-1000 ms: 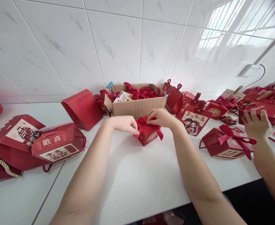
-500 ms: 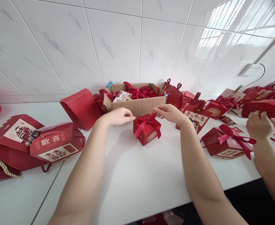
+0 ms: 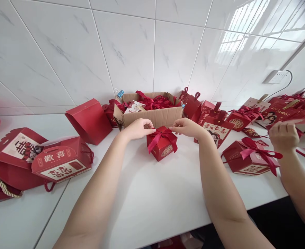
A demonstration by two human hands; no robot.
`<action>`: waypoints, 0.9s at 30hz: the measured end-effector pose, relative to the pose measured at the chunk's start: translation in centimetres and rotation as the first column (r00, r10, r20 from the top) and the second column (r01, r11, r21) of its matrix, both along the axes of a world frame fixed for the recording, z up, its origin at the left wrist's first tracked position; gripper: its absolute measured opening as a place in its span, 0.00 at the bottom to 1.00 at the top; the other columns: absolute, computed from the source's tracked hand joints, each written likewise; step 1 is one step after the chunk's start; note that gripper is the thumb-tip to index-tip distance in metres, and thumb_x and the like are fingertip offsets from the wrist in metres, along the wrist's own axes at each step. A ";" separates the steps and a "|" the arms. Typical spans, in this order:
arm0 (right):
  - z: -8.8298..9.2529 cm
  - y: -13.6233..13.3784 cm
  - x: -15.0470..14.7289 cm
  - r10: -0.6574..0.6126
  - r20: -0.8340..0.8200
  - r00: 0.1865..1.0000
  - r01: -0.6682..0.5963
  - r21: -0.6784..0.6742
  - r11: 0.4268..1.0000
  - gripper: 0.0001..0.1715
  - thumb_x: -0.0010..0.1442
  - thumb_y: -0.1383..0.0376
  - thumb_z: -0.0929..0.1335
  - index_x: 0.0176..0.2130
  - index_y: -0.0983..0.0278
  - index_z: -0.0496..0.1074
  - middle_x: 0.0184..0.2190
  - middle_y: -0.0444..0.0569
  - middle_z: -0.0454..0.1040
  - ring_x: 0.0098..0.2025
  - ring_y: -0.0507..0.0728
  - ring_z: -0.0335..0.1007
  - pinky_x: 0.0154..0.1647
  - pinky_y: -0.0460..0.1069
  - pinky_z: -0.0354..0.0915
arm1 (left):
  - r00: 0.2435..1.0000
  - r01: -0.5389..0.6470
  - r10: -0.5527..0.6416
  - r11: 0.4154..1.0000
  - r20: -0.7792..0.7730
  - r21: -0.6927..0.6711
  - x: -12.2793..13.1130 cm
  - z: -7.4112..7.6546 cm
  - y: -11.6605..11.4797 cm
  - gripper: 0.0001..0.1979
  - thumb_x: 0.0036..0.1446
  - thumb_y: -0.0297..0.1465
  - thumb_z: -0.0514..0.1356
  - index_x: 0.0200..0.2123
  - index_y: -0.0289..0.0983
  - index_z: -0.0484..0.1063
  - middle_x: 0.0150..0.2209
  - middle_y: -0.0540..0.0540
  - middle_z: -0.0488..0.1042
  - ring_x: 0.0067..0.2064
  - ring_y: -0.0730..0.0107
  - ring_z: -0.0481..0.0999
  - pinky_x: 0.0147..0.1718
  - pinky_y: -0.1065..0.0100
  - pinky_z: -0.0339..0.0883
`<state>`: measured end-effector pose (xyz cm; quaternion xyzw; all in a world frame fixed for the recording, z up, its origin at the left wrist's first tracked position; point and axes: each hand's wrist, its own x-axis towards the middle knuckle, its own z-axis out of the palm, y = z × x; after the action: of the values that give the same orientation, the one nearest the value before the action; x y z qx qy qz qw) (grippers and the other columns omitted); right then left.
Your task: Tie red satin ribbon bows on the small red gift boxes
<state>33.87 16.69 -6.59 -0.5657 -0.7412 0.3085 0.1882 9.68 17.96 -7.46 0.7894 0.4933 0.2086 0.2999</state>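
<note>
- I see the small gift box (image 3: 165,151) in red, with a round gold motif on its side.
- Its ribbon (image 3: 159,136) is a deeper crimson.
- The cardboard carton (image 3: 152,118) is plain brown.
- The binder clip (image 3: 120,93) shows blue.
- The wall tiles (image 3: 64,52) are white with grey veins.
- The table (image 3: 154,200) is white.

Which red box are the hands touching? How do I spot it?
Find the cardboard box by the wall. Before it on the white table sits a small red box. Only this cube's ribbon bow is pinched by the left hand and right hand.
</note>
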 end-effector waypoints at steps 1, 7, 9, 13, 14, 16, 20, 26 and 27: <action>0.1 0.0 -0.1 -0.028 -0.002 1.000 0.028 0.035 0.999 0.16 0.57 0.53 0.68 0.29 0.63 0.69 0.31 0.47 0.75 0.34 0.55 0.70 0.32 0.49 0.62 | 1.000 0.002 -0.002 1.000 0.001 0.000 0.0 0.0 0.0 0.14 0.52 0.44 0.61 0.31 0.39 0.72 0.36 0.48 0.78 0.37 0.65 0.74 0.36 0.65 0.66; 0.3 -0.6 -2.1 0.086 -0.138 0.987 -0.036 0.333 0.942 0.06 0.54 0.61 0.70 0.30 0.63 0.75 0.39 0.48 0.72 0.38 0.54 0.70 0.39 0.50 0.67 | 1.000 -0.012 0.012 1.000 0.013 0.024 0.4 0.4 -0.4 0.15 0.52 0.45 0.60 0.32 0.37 0.71 0.37 0.47 0.77 0.37 0.65 0.74 0.36 0.65 0.66; 0.3 -1.0 -2.8 0.241 -0.100 0.965 -0.194 0.343 0.919 0.05 0.55 0.66 0.69 0.33 0.61 0.78 0.40 0.48 0.70 0.39 0.54 0.69 0.40 0.49 0.67 | 0.999 -0.026 0.026 0.999 0.024 0.020 0.5 0.6 -0.6 0.16 0.52 0.45 0.60 0.33 0.37 0.71 0.38 0.46 0.77 0.38 0.65 0.74 0.36 0.65 0.66; 0.2 -1.4 -3.7 0.324 0.104 0.940 -0.341 0.296 0.893 0.18 0.53 0.73 0.69 0.40 0.56 0.80 0.42 0.50 0.68 0.48 0.59 0.64 0.46 0.53 0.65 | 0.999 -0.039 0.039 0.999 0.037 0.002 0.7 0.8 -0.8 0.15 0.52 0.44 0.61 0.33 0.37 0.70 0.37 0.46 0.77 0.37 0.65 0.74 0.36 0.66 0.67; 0.2 -1.4 -3.9 0.297 0.152 0.943 -0.331 0.301 0.895 0.16 0.53 0.71 0.69 0.40 0.55 0.80 0.42 0.50 0.68 0.49 0.61 0.62 0.48 0.55 0.64 | 0.999 -0.037 0.037 0.999 0.035 0.009 0.7 0.8 -0.8 0.15 0.53 0.43 0.61 0.33 0.37 0.70 0.37 0.46 0.76 0.37 0.65 0.74 0.36 0.66 0.67; 0.2 -1.4 -4.1 0.246 0.219 0.944 -0.309 0.329 0.892 0.10 0.56 0.68 0.70 0.37 0.56 0.81 0.40 0.51 0.67 0.48 0.62 0.61 0.50 0.57 0.62 | 0.999 -0.040 0.039 0.999 0.028 0.033 0.6 0.7 -0.8 0.14 0.53 0.42 0.60 0.33 0.37 0.70 0.38 0.46 0.76 0.37 0.66 0.73 0.36 0.66 0.66; 0.6 -1.5 -4.0 0.245 0.205 0.948 -0.299 0.299 0.906 0.08 0.56 0.65 0.71 0.35 0.57 0.82 0.34 0.49 0.67 0.41 0.58 0.63 0.42 0.52 0.63 | 0.997 -0.076 0.075 0.996 0.021 0.051 0.6 0.4 -0.5 0.13 0.54 0.42 0.59 0.33 0.38 0.70 0.36 0.46 0.76 0.35 0.66 0.73 0.34 0.66 0.66; 0.5 -1.4 -3.2 0.293 0.092 0.952 -0.302 0.107 0.947 0.09 0.54 0.66 0.70 0.34 0.58 0.82 0.35 0.46 0.77 0.32 0.52 0.67 0.29 0.47 0.62 | 0.996 -0.084 0.083 0.996 0.008 0.040 0.8 -0.2 -0.2 0.12 0.55 0.41 0.60 0.31 0.37 0.70 0.34 0.46 0.76 0.34 0.66 0.72 0.32 0.66 0.64; 0.5 -1.4 -3.1 0.300 0.081 0.950 -0.307 0.085 0.948 0.09 0.53 0.66 0.70 0.33 0.58 0.82 0.34 0.46 0.78 0.31 0.52 0.68 0.28 0.47 0.62 | 0.997 -0.084 0.083 0.996 0.005 0.038 0.9 -0.2 -0.1 0.11 0.55 0.40 0.60 0.31 0.37 0.70 0.34 0.46 0.76 0.34 0.67 0.72 0.32 0.66 0.64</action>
<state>30.81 15.31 -6.14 -0.4452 -0.8392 0.2788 0.1406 10.54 17.82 -7.69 0.7734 0.5213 0.2316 0.2767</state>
